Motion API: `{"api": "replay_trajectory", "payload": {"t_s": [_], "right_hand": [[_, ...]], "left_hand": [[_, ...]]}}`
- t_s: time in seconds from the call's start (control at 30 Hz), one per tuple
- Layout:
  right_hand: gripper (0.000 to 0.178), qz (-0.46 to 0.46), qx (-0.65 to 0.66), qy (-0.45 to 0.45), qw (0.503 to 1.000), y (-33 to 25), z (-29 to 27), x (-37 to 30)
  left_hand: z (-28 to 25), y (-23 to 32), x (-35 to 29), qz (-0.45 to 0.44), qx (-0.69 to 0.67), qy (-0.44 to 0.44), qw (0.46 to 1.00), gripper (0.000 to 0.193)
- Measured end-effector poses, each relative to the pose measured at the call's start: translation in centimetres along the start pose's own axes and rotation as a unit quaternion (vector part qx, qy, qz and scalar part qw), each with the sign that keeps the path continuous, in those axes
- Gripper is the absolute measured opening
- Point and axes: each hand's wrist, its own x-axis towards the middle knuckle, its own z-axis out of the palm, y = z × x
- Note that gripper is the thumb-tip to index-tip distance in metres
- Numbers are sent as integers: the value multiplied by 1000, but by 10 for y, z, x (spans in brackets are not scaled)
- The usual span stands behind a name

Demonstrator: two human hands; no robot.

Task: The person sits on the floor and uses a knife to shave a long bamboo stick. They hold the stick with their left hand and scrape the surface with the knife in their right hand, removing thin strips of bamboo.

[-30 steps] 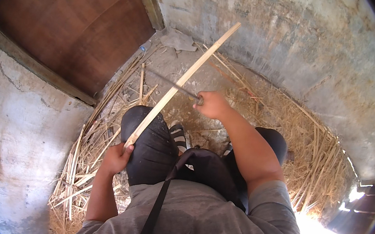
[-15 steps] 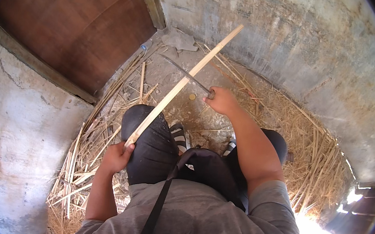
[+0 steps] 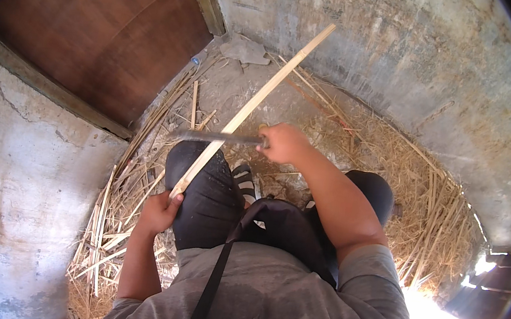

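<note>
The person sits on a floor strewn with straw and split strips (image 3: 115, 232), knees drawn up in dark trousers, a pale concrete wall (image 3: 417, 71) ahead and a brown wooden door (image 3: 94, 28) to the upper left. The left hand (image 3: 158, 211) is closed round the near end of a long pale bamboo strip (image 3: 256, 100), which rises over the left knee (image 3: 203, 172) and runs diagonally up toward the wall, its far end unsupported in the air. The right hand (image 3: 285, 144) is clenched on the handle of a dark metal blade (image 3: 214, 137), which lies roughly level and crosses the strip above the knee; whether the edge touches or bites the strip cannot be told. Judged from its look, the strip is light, thin, fairly stiff along its length yet liable to flex and split along the grain, with edges that may splinter; hold near the end, braced on the knee, seems soundest. The blade looks heavier and rigid, best held at the handle only.
</note>
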Motion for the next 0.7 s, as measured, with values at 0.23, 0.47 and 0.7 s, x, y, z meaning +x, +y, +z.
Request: {"api": "replay_trajectory", "payload": {"t_s": [0.23,0.47,0.7], "right_hand": [[44,126,56,111,984,50,0,2],[38,1,18,29,999,12,14,-1],[37,-30,-26,15,999,5,11,3]], "left_hand": [[-1,2,3,-2,13,-3,1000,60],[-2,5,2,-7,16,-8,1000,57],[-3,3,1,-2,21,-9,1000,58]]}}
